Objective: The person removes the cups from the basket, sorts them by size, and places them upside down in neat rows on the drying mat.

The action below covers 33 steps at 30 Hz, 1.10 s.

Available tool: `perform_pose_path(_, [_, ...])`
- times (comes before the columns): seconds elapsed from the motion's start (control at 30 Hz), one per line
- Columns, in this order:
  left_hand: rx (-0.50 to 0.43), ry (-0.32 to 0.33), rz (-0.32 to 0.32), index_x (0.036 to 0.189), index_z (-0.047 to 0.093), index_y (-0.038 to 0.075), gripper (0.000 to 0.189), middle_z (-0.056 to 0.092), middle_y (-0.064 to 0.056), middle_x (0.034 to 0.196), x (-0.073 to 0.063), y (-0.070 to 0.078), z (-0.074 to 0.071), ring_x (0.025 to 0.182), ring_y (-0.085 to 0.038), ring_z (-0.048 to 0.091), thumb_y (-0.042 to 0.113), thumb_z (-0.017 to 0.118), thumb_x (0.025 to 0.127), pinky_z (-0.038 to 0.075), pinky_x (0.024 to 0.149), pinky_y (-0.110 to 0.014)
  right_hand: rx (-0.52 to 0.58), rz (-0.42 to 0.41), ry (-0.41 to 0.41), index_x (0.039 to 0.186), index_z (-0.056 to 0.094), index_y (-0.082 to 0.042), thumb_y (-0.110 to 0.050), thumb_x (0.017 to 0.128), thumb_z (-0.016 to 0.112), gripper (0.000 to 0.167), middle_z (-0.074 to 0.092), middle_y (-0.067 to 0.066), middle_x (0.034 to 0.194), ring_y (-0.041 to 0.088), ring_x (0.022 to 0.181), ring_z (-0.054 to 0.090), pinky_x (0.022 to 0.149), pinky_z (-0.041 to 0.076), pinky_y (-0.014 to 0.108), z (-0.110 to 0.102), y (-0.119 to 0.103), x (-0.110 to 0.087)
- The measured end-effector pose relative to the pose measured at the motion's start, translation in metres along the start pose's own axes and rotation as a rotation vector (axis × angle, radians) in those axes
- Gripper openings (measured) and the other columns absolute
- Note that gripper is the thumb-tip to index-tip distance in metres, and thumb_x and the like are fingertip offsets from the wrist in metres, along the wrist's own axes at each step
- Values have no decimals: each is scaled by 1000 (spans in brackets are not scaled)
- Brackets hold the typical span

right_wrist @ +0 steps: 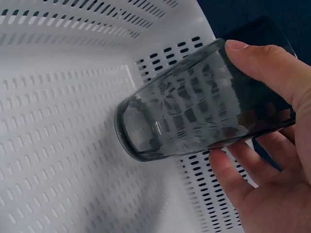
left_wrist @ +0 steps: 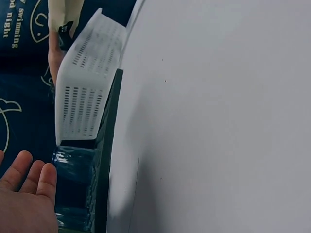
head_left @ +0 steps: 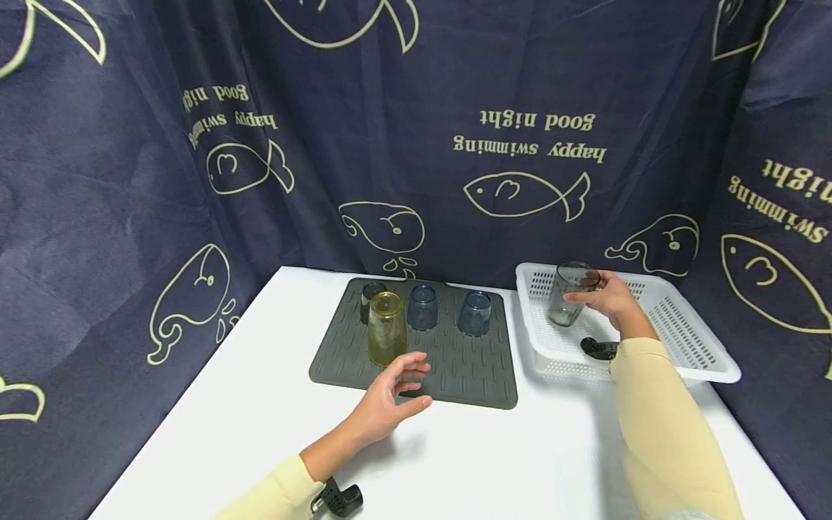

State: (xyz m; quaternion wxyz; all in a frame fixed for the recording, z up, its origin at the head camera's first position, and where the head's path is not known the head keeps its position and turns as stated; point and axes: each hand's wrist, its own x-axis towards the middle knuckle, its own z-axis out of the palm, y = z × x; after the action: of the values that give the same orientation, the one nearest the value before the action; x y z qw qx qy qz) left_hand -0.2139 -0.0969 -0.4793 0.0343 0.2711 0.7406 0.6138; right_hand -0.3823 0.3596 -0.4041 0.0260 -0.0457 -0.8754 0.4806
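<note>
My right hand (head_left: 607,300) grips a tall smoky-grey drinking glass (head_left: 567,295) inside the left part of a white plastic basket (head_left: 705,372). In the right wrist view, the thumb and fingers wrap the glass (right_wrist: 184,107) near its mouth, its base toward the basket floor. My left hand (head_left: 390,401) hovers over the near edge of a dark grey drying mat (head_left: 455,375), fingers relaxed and holding nothing. Just beyond its fingertips an amber glass (head_left: 387,332) stands upside down on the mat. Behind are a small dark glass (head_left: 372,292) and two blue glasses, one central (head_left: 422,309), one right (head_left: 474,314).
The basket stands right of the mat on a white table (head_left: 494,462). A dark blue curtain (head_left: 403,144) with fish drawings encloses the back and sides. Black wrist cameras sit on the left (head_left: 341,498) and right (head_left: 598,349) wrists.
</note>
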Motion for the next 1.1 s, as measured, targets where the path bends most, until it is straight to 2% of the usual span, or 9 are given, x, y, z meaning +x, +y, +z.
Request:
perform_pose_path(0.17, [17, -7, -14, 152, 41, 20, 66, 53, -5, 146, 5, 0, 0, 139, -41, 48, 18, 74, 95, 47, 114, -43, -70, -29, 30, 157, 26, 5, -26, 84, 86, 99, 41, 28, 151, 47, 136, 42, 110, 45, 61, -6, -8, -6])
perform_pose_path(0.37, [41, -2, -13, 152, 41, 21, 67, 53, -5, 146, 8, 3, -1, 138, -40, 48, 19, 75, 94, 47, 114, -45, -40, -29, 36, 158, 26, 2, -27, 85, 86, 99, 40, 28, 154, 45, 139, 40, 112, 42, 60, -11, -19, -16])
perform_pose_path(0.43, [52, 1, -7, 152, 41, 21, 67, 53, -5, 146, 9, 3, -2, 138, -39, 49, 19, 75, 94, 47, 114, -46, -38, -39, 42, 157, 28, 1, -29, 84, 86, 98, 41, 25, 153, 41, 135, 42, 108, 46, 55, -11, -21, -21])
perform_pose_path(0.53, [67, 3, 2, 152, 41, 22, 68, 53, -4, 147, 12, 3, -3, 139, -39, 49, 20, 75, 94, 46, 114, -47, -56, -78, 55, 157, 31, -1, -33, 84, 87, 97, 43, 21, 151, 28, 124, 48, 97, 51, 35, -13, -23, -26])
perform_pose_path(0.63, [84, 6, 8, 152, 41, 23, 67, 53, -3, 147, 14, 2, -4, 138, -36, 49, 21, 75, 94, 47, 114, -47, -56, -136, 68, 157, 34, -4, -34, 83, 87, 96, 48, 13, 145, 14, 112, 50, 83, 50, 16, -14, -25, -33])
perform_pose_path(0.7, [94, 9, 12, 152, 41, 23, 67, 53, -2, 147, 16, 1, -5, 138, -31, 51, 21, 75, 94, 47, 114, -47, -39, -173, 74, 156, 36, -5, -32, 83, 87, 93, 50, 7, 140, 8, 107, 50, 78, 48, 9, -13, -27, -38])
perform_pose_path(0.87, [111, 12, 26, 152, 42, 22, 67, 53, -3, 147, 20, 1, -7, 136, -23, 52, 21, 76, 94, 47, 114, -47, -1, -236, 96, 155, 38, -6, -28, 84, 87, 89, 55, -4, 130, 4, 107, 50, 80, 46, 6, -11, -33, -55])
perform_pose_path(1.1, [118, 21, 48, 153, 41, 20, 67, 53, -3, 147, 27, 3, -10, 136, -23, 52, 17, 74, 95, 47, 114, -45, 57, -317, 140, 151, 46, -10, -22, 83, 88, 81, 61, -9, 125, 4, 106, 55, 82, 45, 6, -2, -38, -76])
